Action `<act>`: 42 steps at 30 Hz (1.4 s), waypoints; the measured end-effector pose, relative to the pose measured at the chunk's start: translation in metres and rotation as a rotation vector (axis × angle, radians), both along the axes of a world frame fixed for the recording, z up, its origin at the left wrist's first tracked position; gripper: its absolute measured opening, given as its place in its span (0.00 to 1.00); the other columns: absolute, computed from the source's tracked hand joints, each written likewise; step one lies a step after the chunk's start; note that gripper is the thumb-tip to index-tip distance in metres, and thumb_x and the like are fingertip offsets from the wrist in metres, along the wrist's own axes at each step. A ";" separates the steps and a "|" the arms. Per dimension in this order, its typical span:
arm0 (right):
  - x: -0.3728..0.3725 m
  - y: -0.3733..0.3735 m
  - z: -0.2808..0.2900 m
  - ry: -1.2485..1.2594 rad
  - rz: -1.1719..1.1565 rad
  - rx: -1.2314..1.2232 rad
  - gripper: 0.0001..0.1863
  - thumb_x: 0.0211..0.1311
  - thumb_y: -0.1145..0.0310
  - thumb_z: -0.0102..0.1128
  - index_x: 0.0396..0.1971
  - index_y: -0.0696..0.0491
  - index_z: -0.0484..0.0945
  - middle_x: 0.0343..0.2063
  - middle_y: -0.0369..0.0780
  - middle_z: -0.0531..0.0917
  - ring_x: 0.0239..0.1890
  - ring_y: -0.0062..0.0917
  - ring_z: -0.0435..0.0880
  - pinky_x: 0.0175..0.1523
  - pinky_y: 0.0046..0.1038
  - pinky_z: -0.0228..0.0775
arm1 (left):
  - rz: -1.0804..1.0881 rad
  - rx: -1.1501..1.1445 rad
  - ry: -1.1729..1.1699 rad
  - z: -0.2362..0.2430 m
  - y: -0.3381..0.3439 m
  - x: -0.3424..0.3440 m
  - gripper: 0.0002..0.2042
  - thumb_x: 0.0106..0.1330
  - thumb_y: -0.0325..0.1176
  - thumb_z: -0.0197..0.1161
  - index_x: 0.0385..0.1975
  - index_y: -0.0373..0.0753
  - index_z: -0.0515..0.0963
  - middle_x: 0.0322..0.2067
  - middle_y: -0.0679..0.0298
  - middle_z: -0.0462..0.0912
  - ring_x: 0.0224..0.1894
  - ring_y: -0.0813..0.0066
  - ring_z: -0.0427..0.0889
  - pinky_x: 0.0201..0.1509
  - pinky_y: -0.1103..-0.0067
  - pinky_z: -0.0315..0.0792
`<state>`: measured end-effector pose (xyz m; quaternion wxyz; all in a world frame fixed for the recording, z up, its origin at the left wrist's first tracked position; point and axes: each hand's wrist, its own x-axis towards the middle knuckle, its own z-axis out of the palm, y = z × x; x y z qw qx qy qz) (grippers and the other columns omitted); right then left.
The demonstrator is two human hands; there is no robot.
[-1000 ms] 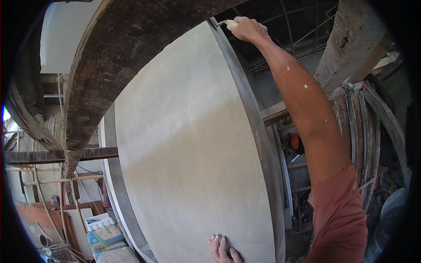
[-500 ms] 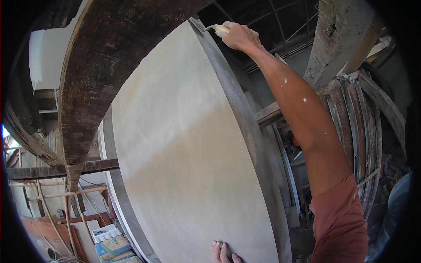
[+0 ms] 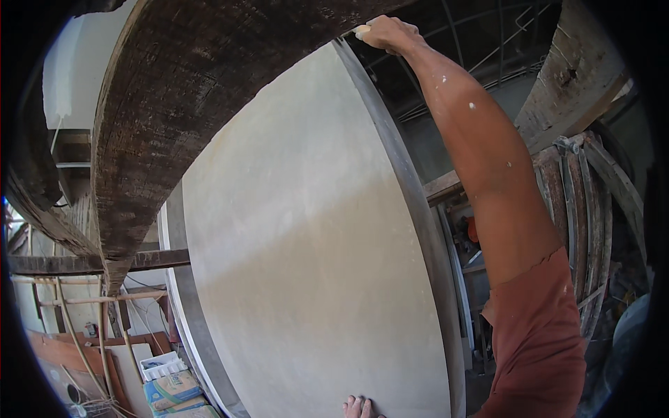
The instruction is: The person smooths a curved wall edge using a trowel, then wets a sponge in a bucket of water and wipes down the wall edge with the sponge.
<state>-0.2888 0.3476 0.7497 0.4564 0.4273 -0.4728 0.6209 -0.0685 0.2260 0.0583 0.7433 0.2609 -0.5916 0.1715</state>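
Note:
My right hand (image 3: 392, 35) is raised high on an outstretched arm, its fingers wrapped round the pale handle of what looks like a trowel (image 3: 362, 31). The tool is at the top right corner of a tall grey plastered column (image 3: 313, 244), close to the underside of a dark wooden plank. Its blade cannot be made out now. At the lower edge, the fingertips of my left hand (image 3: 358, 407) rest on the column's front face, fingers laid out with nothing in them. The rest of that hand is cut off. A diagonal shadow line crosses the plaster.
The thick dark plank (image 3: 157, 118) arches across the upper left, in front of the column. A timber bar (image 3: 132, 262) runs behind on the left. Blue and tan bags (image 3: 174, 391) are stacked at lower left beneath a white tray (image 3: 163, 366). Upright poles (image 3: 578, 195) stand right.
My right hand has shifted slightly up and right in the picture with the trowel, and the blade has dropped out of sight. The view has tilted a little; my left fingertips stay on the column.

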 end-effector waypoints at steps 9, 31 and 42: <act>-0.009 -0.049 -0.026 -0.010 -0.021 -0.116 0.25 0.68 0.41 0.51 0.45 0.47 0.85 0.23 0.38 0.85 0.26 0.29 0.85 0.40 0.34 0.75 | -0.050 0.061 -0.026 -0.005 0.000 0.005 0.22 0.65 0.20 0.53 0.60 0.29 0.73 0.62 0.41 0.71 0.68 0.43 0.68 0.75 0.55 0.60; -0.033 -0.043 -0.146 0.070 0.103 -0.128 0.21 0.68 0.48 0.56 0.57 0.39 0.80 0.43 0.46 0.88 0.49 0.46 0.86 0.57 0.47 0.73 | -0.082 0.018 -0.031 -0.004 0.003 0.003 0.21 0.70 0.23 0.50 0.62 0.27 0.71 0.64 0.40 0.68 0.69 0.43 0.67 0.76 0.58 0.59; -0.030 -0.036 -0.084 0.084 0.017 -0.060 0.25 0.66 0.47 0.56 0.57 0.43 0.80 0.48 0.47 0.87 0.54 0.44 0.84 0.59 0.44 0.72 | -0.125 -0.005 -0.025 -0.010 -0.003 0.006 0.23 0.69 0.23 0.49 0.65 0.27 0.68 0.67 0.41 0.64 0.71 0.45 0.63 0.77 0.57 0.56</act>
